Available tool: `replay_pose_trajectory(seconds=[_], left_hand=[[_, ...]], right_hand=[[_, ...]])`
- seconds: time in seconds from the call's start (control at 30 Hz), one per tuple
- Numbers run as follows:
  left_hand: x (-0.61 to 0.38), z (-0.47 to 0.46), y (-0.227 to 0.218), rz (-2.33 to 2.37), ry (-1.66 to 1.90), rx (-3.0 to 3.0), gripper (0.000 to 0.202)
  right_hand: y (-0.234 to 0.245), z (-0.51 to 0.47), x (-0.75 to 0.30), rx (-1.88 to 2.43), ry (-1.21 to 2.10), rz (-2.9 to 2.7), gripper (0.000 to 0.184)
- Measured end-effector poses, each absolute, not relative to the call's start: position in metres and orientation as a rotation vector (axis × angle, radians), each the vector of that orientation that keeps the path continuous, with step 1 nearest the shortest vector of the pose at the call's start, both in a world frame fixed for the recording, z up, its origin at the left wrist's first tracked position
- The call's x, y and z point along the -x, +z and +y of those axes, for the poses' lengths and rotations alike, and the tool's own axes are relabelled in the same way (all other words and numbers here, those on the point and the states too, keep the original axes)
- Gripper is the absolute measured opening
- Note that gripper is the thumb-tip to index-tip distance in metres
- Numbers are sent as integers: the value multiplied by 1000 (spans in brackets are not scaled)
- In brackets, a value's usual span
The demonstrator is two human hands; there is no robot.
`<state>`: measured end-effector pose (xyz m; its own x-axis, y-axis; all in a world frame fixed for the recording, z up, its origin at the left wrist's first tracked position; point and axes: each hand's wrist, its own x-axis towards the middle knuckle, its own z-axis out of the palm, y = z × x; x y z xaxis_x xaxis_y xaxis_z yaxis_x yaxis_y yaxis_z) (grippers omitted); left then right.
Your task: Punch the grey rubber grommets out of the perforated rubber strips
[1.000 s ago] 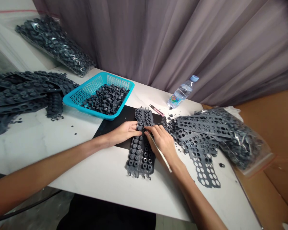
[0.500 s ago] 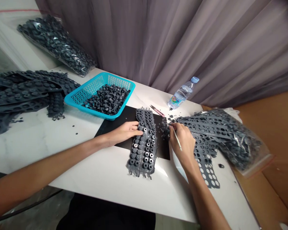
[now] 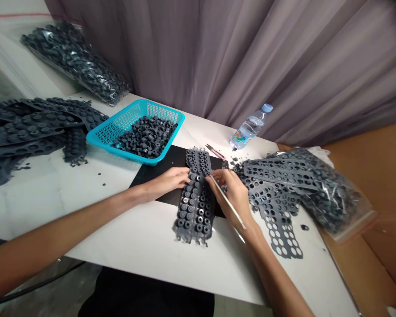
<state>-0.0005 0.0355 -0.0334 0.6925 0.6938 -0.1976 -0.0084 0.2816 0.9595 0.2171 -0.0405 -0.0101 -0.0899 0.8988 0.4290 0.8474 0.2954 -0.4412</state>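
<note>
A dark grey rubber sheet [image 3: 192,207] with rows of round, ring-like parts lies lengthwise before me, partly over a black mat [image 3: 155,174]. My left hand [image 3: 171,181] pinches its left edge, about halfway up. From the other side my right hand [image 3: 232,191] holds a slim, pale, pen-like tool [image 3: 229,203], slanting back over the wrist. The right fingertips are over the sheet's right edge, where the tool's tip is hidden. Some of the ring parts show bright pale centres.
A blue basket [image 3: 132,157] of loose rubber parts stands behind left, near a filled bag [image 3: 75,61] and piled sheets [image 3: 36,123]. To the right are punched-out sheets [image 3: 280,176], another bag [image 3: 339,202], a water bottle [image 3: 249,130] and pink-handled snips [image 3: 216,152].
My right hand has moved left with the tool, from the scraps beside the punched-out sheets to the right edge of the rubber sheet. My left hand has barely shifted.
</note>
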Motion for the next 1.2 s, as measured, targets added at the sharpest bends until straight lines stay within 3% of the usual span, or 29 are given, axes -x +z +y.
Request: replay_pose_trajectory(seconds=[0.4, 1.0, 1.2], left_hand=[[0, 37, -40, 605, 566, -1188, 23], [0, 35, -38, 588, 541, -1237, 25], [0, 35, -40, 572, 545, -1260, 30]], right_hand=[[-13, -42, -197, 1307, 121, -2022, 14], [-14, -40, -199, 1325, 141, -2099, 11], [-16, -39, -199, 1367, 68, -2134, 22]])
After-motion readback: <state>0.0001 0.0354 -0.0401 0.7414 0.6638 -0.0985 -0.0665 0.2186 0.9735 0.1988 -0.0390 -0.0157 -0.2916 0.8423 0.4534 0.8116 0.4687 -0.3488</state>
